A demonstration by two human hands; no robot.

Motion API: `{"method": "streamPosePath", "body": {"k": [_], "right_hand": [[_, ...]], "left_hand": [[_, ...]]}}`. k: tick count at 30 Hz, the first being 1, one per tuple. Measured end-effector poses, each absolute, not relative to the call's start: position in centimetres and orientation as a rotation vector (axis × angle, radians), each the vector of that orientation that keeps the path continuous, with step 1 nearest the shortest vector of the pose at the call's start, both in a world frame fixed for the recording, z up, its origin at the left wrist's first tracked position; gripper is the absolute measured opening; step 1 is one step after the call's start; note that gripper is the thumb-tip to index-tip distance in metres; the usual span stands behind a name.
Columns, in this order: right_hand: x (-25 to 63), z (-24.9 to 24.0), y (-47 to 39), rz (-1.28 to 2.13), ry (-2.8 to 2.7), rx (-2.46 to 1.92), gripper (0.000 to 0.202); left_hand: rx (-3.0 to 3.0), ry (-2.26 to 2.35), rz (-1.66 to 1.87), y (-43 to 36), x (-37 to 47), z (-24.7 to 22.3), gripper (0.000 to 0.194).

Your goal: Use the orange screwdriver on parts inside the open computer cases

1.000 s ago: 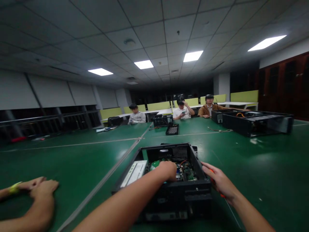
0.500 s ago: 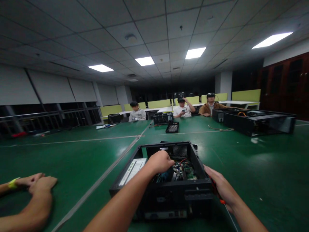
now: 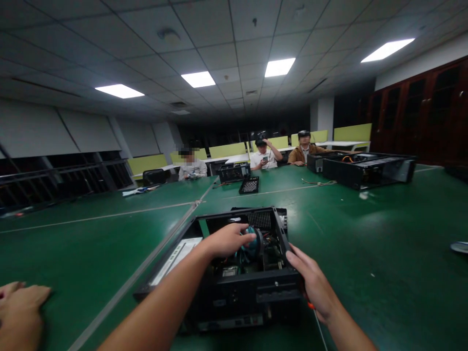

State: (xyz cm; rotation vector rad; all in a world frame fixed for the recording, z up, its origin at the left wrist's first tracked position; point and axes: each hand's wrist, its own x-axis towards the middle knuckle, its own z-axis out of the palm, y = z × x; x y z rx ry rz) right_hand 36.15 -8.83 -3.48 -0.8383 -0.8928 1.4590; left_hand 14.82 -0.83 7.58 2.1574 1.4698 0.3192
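In the head view an open black computer case (image 3: 252, 288) lies on the green table in front of me. My left hand (image 3: 228, 240) reaches into it, thumb and fingers closed on a round teal and black cooling fan (image 3: 253, 246). The fan is tilted on edge above the circuit board. My right hand (image 3: 313, 275) rests against the case's right wall, thumb on the top rim. A screwdriver (image 3: 311, 306) with a red-orange handle is tucked in that hand, its thin shaft pointing down toward me. The power supply (image 3: 177, 261) with a white label fills the left side.
Another person's hands (image 3: 24, 304) rest on the table at the left. Farther back lie a large black case (image 3: 365, 173), a smaller case (image 3: 234, 173) and a perforated black panel (image 3: 249, 185). Several people sit across the table.
My left hand now has the fan raised and tilted; before, it was a fist over the board. My right hand stays at the case wall. The view has turned right.
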Motion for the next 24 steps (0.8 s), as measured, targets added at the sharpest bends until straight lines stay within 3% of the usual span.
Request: {"method": "streamPosePath", "body": {"k": [4,15,20,24], "right_hand": [[35.3,-3.1,-9.5,1.454,-0.939,-0.793,0.066],[30.9,-4.8,-9.8,1.316,-1.149,-0.820,0.072],[28.5,-4.2,-9.5,1.282,-1.233,-0.862,0.072],[24.4,-3.8,-7.5,1.193,-1.266,-1.050,0.073]], "left_hand": [[2.195,1.477,0.388,-0.8,14.0,8.2,0.073],[2.402,1.685,0.231,-2.9,11.7,6.9,0.050],[2.470,1.481,0.635,-0.7,11.1,8.9,0.074],[2.540,1.357,0.796,-0.3,12.9,11.5,0.050]]}}
